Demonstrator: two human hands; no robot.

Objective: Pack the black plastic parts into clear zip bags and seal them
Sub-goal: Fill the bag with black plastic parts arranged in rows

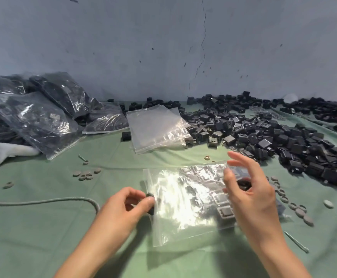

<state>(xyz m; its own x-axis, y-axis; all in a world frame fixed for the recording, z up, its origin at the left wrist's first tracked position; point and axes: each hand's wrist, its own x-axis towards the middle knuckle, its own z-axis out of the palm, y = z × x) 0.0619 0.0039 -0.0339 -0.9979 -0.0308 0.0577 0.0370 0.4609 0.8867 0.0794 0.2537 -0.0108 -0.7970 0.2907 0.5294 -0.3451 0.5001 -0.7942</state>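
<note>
Green cloth lay under the zip bag, near me. My left hand pinched its left edge; my right hand hovered above, fingers spread. Glare hid most black parts inside.

One part-filled clear plastic zip bag lies at 6 o'clock; a stack of empty clear bags, number unclear, at 12; at least four filled bags at 10; black boxy plastic parts beyond counting at 2; one white controller at 9.
</note>
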